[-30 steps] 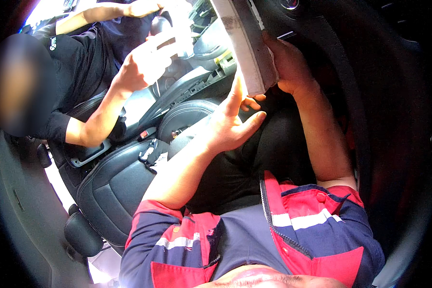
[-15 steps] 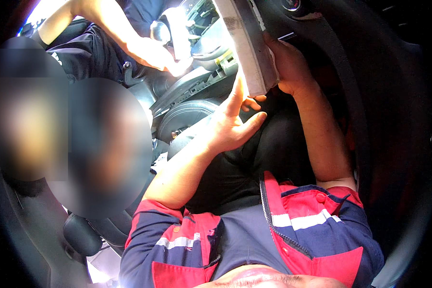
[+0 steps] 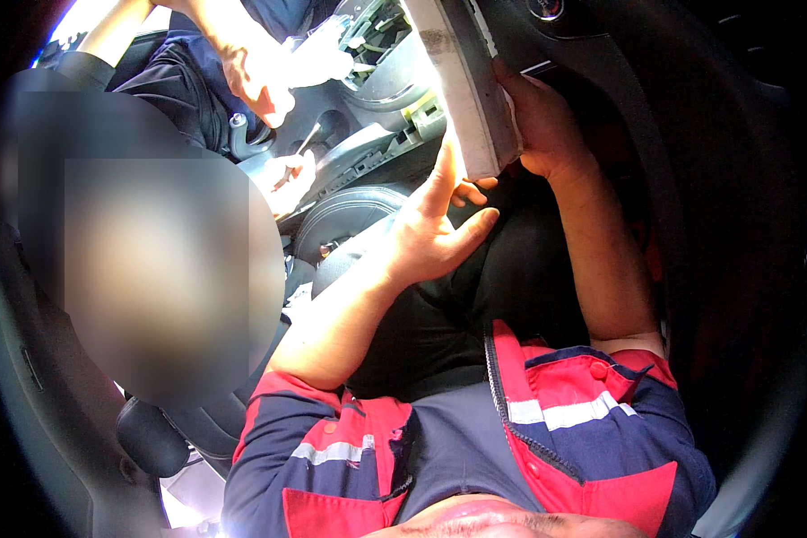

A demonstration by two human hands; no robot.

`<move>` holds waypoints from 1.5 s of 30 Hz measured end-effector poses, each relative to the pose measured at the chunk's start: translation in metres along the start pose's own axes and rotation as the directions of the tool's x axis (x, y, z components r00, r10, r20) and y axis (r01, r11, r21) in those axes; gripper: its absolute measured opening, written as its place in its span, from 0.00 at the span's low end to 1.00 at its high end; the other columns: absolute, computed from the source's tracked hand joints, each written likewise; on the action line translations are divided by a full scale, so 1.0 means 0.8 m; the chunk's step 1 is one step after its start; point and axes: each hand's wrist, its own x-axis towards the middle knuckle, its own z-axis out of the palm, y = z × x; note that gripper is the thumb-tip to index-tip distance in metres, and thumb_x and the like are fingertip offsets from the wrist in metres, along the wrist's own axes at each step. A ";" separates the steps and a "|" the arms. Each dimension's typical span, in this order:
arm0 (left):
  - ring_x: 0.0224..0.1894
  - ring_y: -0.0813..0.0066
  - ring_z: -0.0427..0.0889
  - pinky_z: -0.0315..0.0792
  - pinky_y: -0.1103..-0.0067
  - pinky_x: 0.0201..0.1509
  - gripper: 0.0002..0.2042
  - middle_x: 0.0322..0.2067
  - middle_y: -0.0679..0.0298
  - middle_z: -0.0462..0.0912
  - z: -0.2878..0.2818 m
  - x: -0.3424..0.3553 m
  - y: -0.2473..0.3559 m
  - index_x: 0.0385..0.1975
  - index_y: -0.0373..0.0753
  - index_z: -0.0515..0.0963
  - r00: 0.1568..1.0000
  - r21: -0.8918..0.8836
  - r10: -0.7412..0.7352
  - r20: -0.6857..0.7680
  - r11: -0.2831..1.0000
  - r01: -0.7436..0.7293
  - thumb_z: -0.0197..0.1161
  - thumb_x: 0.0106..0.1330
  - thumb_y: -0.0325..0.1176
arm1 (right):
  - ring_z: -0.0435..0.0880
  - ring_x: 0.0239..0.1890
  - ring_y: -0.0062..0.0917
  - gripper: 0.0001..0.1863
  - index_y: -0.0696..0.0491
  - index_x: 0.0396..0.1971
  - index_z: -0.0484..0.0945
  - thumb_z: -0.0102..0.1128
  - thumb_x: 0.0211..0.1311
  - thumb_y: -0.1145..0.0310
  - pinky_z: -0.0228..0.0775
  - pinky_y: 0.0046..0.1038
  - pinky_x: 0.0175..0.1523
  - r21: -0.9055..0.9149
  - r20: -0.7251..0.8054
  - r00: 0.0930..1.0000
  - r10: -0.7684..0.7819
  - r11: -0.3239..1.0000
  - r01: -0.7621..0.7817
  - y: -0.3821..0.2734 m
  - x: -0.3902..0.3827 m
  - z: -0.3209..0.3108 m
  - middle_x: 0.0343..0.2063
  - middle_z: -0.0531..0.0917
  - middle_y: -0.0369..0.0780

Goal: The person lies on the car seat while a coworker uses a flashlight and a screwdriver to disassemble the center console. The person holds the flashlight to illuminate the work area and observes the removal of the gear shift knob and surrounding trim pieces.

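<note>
A long, pale, box-shaped piece (image 3: 475, 108) with a dark smudge and a greyish side stands tilted before me, its upper end beyond the picture. My right hand (image 3: 547, 130) grips its right side, fingers partly hidden behind it. At the lower left edge is my left hand (image 3: 435, 229), with the index finger up against the piece and the thumb stretched out apart. Some of its other fingers show below the piece's lower end, bent. Strong light washes out the left face of the piece.
Left of me a co-worker leans in; one hand (image 3: 260, 85) is by an opened console with exposed parts (image 3: 372, 45), and the other hand (image 3: 289, 179) is near a thin pale stick (image 3: 310, 136). A trim strip (image 3: 359, 152) and rounded black stitched part (image 3: 345, 215) lie between us.
The co-worker's upper hand has drawn back left from the console, and their other hand has come into view lower down. My hands and the pale piece stay almost still.
</note>
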 end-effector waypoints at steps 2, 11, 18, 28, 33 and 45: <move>0.44 0.75 0.78 0.69 0.76 0.51 0.49 0.50 0.52 0.78 -0.002 -0.002 0.004 0.72 0.41 0.30 1.000 0.004 0.007 -0.001 1.000 -0.007 0.64 0.64 0.32 | 0.83 0.40 0.23 0.25 0.58 0.46 0.77 0.52 0.69 0.49 0.74 0.27 0.46 -0.013 0.007 1.000 0.002 1.000 -0.002 -0.005 -0.005 0.006 0.38 0.84 0.39; 0.44 0.76 0.79 0.69 0.77 0.51 0.49 0.50 0.51 0.79 0.002 -0.004 0.004 0.72 0.42 0.30 0.999 0.009 0.044 -0.018 0.999 -0.044 0.64 0.63 0.31 | 0.82 0.39 0.22 0.24 0.58 0.45 0.78 0.52 0.69 0.49 0.74 0.26 0.45 -0.014 -0.007 1.000 -0.002 1.000 0.002 -0.006 -0.008 0.008 0.38 0.84 0.38; 0.45 0.76 0.79 0.69 0.77 0.52 0.48 0.50 0.52 0.79 0.002 -0.005 -0.001 0.73 0.42 0.31 0.998 0.021 0.065 -0.020 0.998 -0.064 0.64 0.63 0.29 | 0.85 0.40 0.25 0.28 0.59 0.46 0.78 0.53 0.66 0.45 0.76 0.29 0.45 -0.118 -0.067 0.997 -0.035 0.993 0.027 -0.003 -0.008 0.008 0.38 0.84 0.41; 0.45 0.76 0.78 0.69 0.77 0.52 0.48 0.50 0.52 0.79 0.002 -0.005 0.002 0.73 0.42 0.31 0.997 0.048 0.075 -0.024 0.996 -0.074 0.63 0.64 0.29 | 0.83 0.38 0.21 0.25 0.58 0.44 0.78 0.54 0.67 0.48 0.74 0.26 0.43 -0.051 -0.029 1.000 -0.002 0.999 0.001 -0.002 -0.004 0.003 0.36 0.84 0.38; 0.44 0.76 0.78 0.69 0.77 0.51 0.48 0.49 0.53 0.79 0.003 -0.004 0.001 0.72 0.40 0.31 0.997 0.061 0.074 -0.035 0.996 -0.072 0.63 0.64 0.29 | 0.82 0.38 0.20 0.23 0.57 0.44 0.78 0.53 0.69 0.50 0.74 0.24 0.43 -0.062 -0.041 0.999 -0.009 0.998 0.006 -0.003 -0.008 0.008 0.36 0.83 0.37; 0.43 0.76 0.78 0.69 0.78 0.50 0.48 0.49 0.52 0.79 0.006 -0.006 -0.001 0.72 0.39 0.32 0.997 0.047 0.055 -0.061 0.998 -0.052 0.64 0.63 0.29 | 0.84 0.40 0.25 0.27 0.59 0.45 0.77 0.53 0.67 0.47 0.75 0.30 0.45 -0.065 -0.037 0.999 0.002 0.998 -0.005 -0.004 -0.007 0.005 0.38 0.84 0.41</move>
